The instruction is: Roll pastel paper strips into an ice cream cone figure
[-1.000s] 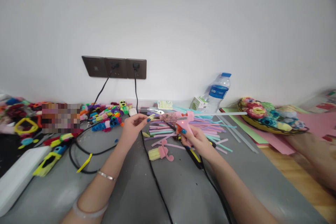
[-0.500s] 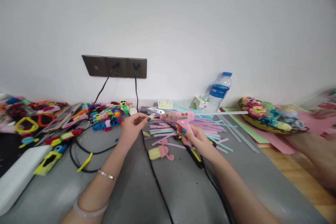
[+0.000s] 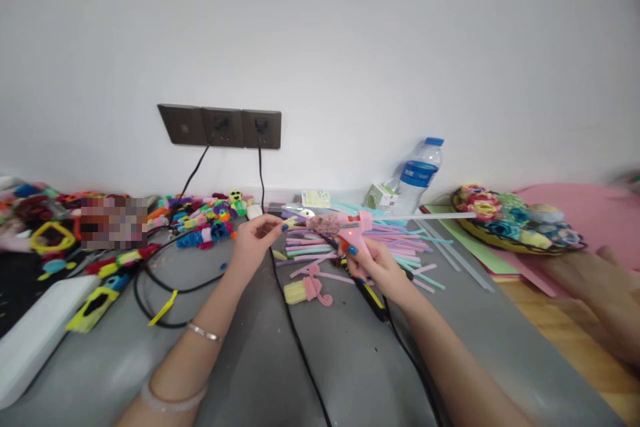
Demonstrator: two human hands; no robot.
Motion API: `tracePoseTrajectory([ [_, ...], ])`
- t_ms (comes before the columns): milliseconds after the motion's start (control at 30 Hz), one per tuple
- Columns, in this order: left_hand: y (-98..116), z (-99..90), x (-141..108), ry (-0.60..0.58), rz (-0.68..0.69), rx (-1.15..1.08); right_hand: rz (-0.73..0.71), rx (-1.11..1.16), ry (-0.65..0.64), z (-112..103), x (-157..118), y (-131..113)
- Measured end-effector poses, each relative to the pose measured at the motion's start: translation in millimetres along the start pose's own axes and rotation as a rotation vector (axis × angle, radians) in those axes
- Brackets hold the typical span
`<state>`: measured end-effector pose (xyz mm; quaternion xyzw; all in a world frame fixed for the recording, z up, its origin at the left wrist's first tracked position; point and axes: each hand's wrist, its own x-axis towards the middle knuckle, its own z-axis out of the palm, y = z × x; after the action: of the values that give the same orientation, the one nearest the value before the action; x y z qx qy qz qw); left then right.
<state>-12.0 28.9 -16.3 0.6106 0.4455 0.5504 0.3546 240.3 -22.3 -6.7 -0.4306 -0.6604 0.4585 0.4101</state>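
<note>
My right hand (image 3: 373, 263) is wrapped round the handle of a pink glue gun (image 3: 354, 235), with a long clear glue stick (image 3: 430, 217) poking out of its back. The gun's nozzle points left, toward my left hand (image 3: 259, 240). Thumb and fingertips of that hand pinch a small pale yellow fuzzy piece (image 3: 290, 221), close to the nozzle; whether the two touch I cannot tell. Below them on the grey table lies a yellow and pink pipe-cleaner figure (image 3: 303, 290). Behind the gun spread many pastel pipe cleaners (image 3: 310, 250).
A water bottle (image 3: 419, 173) and a small box (image 3: 380, 197) stand by the wall. Black cables (image 3: 295, 333) cross the table from the sockets (image 3: 220, 127). Colourful pipe-cleaner pieces (image 3: 200, 223) lie left, a flower basket (image 3: 515, 223) right, near another person's arm (image 3: 595, 290).
My hands hold nearly the same pose, glue gun and yellow piece still close together. At the right, the other person's arm and pink paper have shifted.
</note>
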Motion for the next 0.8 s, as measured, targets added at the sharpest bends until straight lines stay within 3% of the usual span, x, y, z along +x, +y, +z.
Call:
tracePoseTrajectory([
  [800, 5.1, -0.8, -0.1, 0.013, 0.003, -0.026, -0.035, 0.03, 0.026, -7.4, 0.0, 2.9],
])
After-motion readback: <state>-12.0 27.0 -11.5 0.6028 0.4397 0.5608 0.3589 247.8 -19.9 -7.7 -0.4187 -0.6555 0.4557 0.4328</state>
